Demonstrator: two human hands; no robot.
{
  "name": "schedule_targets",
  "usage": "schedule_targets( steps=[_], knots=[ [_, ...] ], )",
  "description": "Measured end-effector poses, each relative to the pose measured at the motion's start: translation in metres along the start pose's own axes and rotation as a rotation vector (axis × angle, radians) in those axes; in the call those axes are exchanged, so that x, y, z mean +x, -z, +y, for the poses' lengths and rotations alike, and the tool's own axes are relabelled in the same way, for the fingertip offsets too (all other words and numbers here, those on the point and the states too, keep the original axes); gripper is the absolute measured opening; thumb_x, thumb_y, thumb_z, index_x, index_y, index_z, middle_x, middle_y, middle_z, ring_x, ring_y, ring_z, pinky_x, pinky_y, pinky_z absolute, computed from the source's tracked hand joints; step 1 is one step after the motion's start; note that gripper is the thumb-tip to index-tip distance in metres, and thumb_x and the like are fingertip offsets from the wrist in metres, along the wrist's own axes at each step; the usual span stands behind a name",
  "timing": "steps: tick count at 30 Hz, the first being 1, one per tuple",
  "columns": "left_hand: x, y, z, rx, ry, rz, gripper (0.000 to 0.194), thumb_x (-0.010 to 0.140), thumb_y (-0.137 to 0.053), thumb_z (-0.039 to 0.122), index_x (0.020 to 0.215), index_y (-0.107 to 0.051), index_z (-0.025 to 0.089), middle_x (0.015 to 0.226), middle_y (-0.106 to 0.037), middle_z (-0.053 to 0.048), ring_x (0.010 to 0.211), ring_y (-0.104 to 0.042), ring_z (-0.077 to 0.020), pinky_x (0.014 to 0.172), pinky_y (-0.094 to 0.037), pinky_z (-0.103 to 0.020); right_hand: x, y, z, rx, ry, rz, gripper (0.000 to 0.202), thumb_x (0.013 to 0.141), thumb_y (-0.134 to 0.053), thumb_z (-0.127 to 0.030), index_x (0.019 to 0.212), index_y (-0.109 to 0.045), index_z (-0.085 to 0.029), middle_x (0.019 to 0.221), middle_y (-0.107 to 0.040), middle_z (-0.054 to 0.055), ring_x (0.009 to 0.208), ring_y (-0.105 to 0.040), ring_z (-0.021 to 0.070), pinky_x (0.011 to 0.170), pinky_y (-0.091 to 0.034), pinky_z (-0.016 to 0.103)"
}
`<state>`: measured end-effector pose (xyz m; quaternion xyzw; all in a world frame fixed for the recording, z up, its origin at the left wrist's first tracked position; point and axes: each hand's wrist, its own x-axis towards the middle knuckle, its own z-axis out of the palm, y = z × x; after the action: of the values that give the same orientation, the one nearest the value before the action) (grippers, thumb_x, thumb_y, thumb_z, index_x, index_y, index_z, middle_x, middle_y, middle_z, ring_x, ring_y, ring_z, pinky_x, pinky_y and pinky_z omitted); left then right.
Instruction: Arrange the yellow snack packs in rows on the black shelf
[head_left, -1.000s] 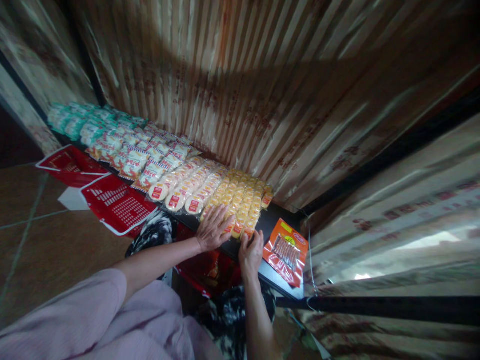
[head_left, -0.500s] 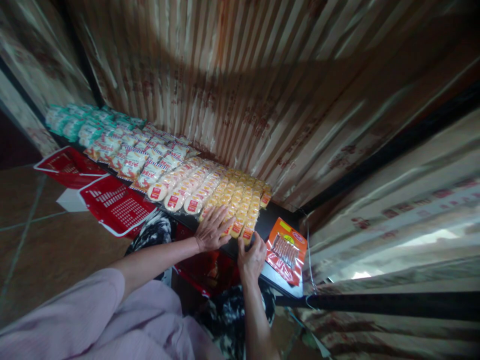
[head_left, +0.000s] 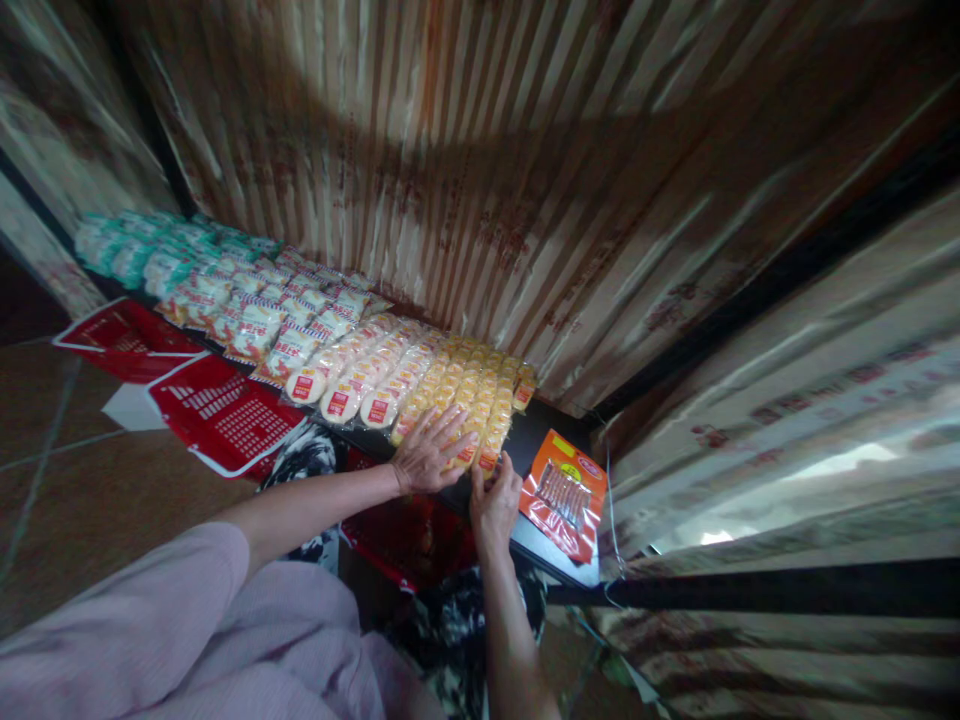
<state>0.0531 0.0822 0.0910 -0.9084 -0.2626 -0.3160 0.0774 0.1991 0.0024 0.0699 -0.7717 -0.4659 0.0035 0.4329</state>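
The yellow snack packets [head_left: 457, 385] and the white round cracker packs [head_left: 339, 401] are seen wrapped in clear, glossy plastic film. The orange packet [head_left: 565, 495] is faced with shiny, smooth plastic. A dark, smooth surface is shown by the shelf [head_left: 538, 432]. The pleated curtain [head_left: 420, 170] appears to be made of creased, thin sheeting, softly glossy in streaks. The pink shirt [head_left: 262, 640] is made of matt, finely textured cloth.

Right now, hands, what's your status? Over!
Left hand spread over yellow packets. Right hand at their near end, grip unclear. Orange pack lies close beyond right hand, not under it.
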Motion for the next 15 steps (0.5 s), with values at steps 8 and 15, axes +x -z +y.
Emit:
schedule_targets(
  steps=[8,15],
  knots=[
    [0.011,0.002,0.017,0.021,-0.069,-0.027,0.052,0.093,-0.045,0.038,0.142,-0.039,0.022,0.152,-0.03,-0.012,0.144,-0.019,-0.0266,0.117,-0.015,-0.05,-0.002,-0.003,0.006,0.001,0.039,0.006,0.06,0.088,-0.04,-0.054,0.13,-0.049,-0.012,0.104,-0.056,0.017,0.079,-0.057,0.0227,0.072,-0.05,0.039],
    [0.007,-0.008,0.015,0.041,-0.053,-0.051,0.054,0.092,-0.046,0.038,0.142,-0.039,0.019,0.151,-0.031,-0.014,0.143,-0.021,-0.0285,0.116,-0.017,-0.049,-0.001,0.003,0.004,0.062,0.009,-0.043,0.067,0.086,-0.039,-0.062,0.125,-0.052,-0.009,0.101,-0.057,0.017,0.076,-0.057,0.0203,0.073,-0.051,0.037]
  ],
)
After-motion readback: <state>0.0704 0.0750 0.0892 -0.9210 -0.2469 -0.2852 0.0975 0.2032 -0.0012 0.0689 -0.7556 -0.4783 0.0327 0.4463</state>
